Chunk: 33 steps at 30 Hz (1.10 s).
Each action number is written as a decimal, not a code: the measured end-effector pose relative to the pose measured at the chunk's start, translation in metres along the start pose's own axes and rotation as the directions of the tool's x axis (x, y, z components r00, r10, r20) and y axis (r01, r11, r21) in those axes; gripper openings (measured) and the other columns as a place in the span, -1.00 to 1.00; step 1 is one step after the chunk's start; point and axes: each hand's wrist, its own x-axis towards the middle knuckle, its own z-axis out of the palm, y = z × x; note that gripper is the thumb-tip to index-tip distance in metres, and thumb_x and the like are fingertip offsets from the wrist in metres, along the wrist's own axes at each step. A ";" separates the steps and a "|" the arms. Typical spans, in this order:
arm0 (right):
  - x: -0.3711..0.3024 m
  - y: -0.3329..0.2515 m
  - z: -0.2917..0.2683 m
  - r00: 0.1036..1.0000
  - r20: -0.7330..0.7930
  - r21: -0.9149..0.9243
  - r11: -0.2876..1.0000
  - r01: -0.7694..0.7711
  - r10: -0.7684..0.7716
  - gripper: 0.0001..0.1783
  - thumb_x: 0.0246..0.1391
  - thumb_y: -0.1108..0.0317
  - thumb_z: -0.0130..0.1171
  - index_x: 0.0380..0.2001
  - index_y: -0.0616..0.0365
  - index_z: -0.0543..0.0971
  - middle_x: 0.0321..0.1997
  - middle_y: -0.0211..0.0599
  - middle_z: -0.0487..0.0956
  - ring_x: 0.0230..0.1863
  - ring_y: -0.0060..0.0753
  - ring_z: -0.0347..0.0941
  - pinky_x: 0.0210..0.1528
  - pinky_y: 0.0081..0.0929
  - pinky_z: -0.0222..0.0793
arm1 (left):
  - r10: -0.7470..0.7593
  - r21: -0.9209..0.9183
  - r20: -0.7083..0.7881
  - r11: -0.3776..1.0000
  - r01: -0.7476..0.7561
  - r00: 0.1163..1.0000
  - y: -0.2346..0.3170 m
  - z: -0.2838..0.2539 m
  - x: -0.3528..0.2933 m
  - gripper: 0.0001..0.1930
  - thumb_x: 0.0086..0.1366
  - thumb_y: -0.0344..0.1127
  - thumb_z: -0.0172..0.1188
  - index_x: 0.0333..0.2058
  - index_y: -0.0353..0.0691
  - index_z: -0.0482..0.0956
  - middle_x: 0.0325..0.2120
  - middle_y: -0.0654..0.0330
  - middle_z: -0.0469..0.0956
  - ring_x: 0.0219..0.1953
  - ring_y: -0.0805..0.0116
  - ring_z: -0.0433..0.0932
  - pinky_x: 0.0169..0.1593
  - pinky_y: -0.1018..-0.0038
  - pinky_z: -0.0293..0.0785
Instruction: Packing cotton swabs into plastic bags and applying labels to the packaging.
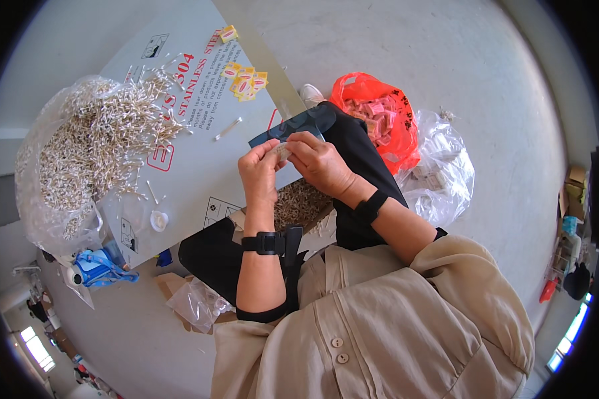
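Note:
My left hand (259, 169) and my right hand (321, 163) meet above the table's edge, fingers pinched together. Between the fingertips they hold a small pale piece (281, 152), mostly covered, so its kind does not show. Just beyond the fingers lies a dark bluish see-through sheet (299, 126). Below my hands a cardboard box (324, 216) holds many small brownish-white sticks (299, 203). A single cotton swab (229, 129) rests on the table left of my fingers. Farther off sits a cluster of small yellow and white boxes (247, 82), with one more yellow box (229, 34) behind it.
A large clear bag (30, 159) spills cotton swabs (93, 146) over the left of the steel-topped table (199, 173). A red plastic bag (406, 126) with pink packets and a clear bag (446, 179) stand right. Lower left are a blue bottle (100, 267) and a carton (170, 286).

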 end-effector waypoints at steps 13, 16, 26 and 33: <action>-0.001 -0.003 0.001 0.999 0.033 0.006 1.000 0.018 -0.019 -0.75 -0.08 0.63 0.27 -0.27 0.19 0.58 -0.09 -0.09 0.54 -0.30 -0.07 0.61 -0.29 -0.37 0.58 | 0.011 0.007 -0.042 1.000 -0.011 0.999 0.001 0.002 0.001 -0.86 0.20 -0.49 0.24 -0.30 -0.48 0.63 -0.46 0.14 0.62 -0.50 0.49 0.55 -0.42 0.58 0.51; 0.000 -0.005 0.001 0.999 0.047 0.008 1.000 0.025 -0.025 -0.75 -0.08 0.64 0.26 -0.28 0.19 0.58 -0.09 -0.10 0.54 -0.30 -0.07 0.61 -0.29 -0.36 0.58 | 0.008 -0.011 -0.039 1.000 -0.008 0.999 -0.002 0.000 0.002 -0.86 0.20 -0.49 0.27 -0.31 -0.49 0.63 -0.46 0.15 0.62 -0.50 0.49 0.55 -0.41 0.58 0.52; 0.000 -0.004 -0.001 0.999 0.029 0.011 0.999 0.042 -0.042 -0.71 -0.10 0.66 0.28 -0.24 0.16 0.61 -0.09 -0.13 0.54 -0.29 -0.11 0.61 -0.29 -0.38 0.58 | -0.002 0.028 -0.013 1.000 0.002 1.000 -0.001 -0.001 0.006 -0.86 0.13 -0.47 0.34 -0.35 -0.43 0.63 -0.49 0.21 0.60 -0.53 0.50 0.52 -0.43 0.59 0.49; -0.001 -0.003 -0.005 0.999 0.033 0.061 0.998 -0.005 0.003 -0.74 -0.08 0.66 0.26 -0.27 0.16 0.62 -0.08 -0.12 0.54 -0.26 -0.12 0.62 -0.25 -0.39 0.57 | -0.069 0.108 0.133 0.993 0.054 0.989 0.008 -0.012 0.011 -0.81 0.09 -0.46 0.38 -0.33 -0.42 0.60 -0.47 0.21 0.61 -0.49 0.50 0.54 -0.37 0.58 0.54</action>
